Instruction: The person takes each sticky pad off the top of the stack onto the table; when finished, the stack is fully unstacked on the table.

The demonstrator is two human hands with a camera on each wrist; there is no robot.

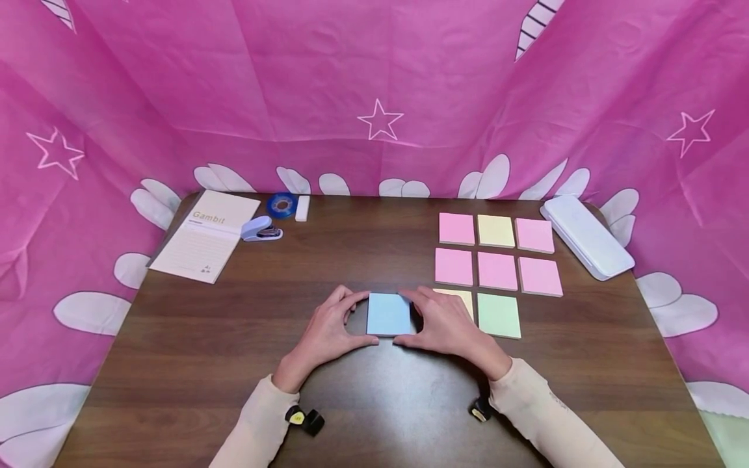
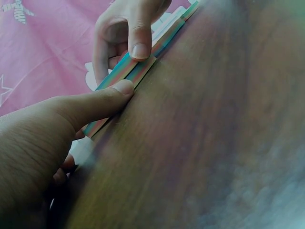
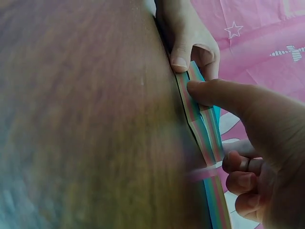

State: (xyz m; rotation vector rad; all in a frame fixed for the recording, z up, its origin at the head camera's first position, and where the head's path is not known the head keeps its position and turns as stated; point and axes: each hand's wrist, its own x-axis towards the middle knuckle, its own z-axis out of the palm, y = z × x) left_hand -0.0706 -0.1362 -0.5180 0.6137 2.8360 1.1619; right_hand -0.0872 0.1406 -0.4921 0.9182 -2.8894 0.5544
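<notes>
A blue-topped sticky note pad (image 1: pixel 389 314) lies between both hands near the middle of the table. My left hand (image 1: pixel 328 328) holds its left side, thumb at the near edge and index finger at the far corner. On the right side my right hand (image 1: pixel 447 322) grips it the same way. Striped multicoloured page edges (image 2: pixel 114 74) show under the thumbs in the left wrist view, in what looks like two layers. Beside the right hand, rows of pink, yellow and green pads lie flat; that hand partly covers a yellow pad (image 1: pixel 462 298) in the nearest row.
A green pad (image 1: pixel 499 316) ends the near row. A white case (image 1: pixel 588 237) lies at the far right. Far left are a notebook (image 1: pixel 201 237), a stapler (image 1: pixel 261 229), blue tape (image 1: pixel 282 205) and a white eraser-like block (image 1: pixel 302 208). A pink curtain (image 1: pixel 316 78) borders the table.
</notes>
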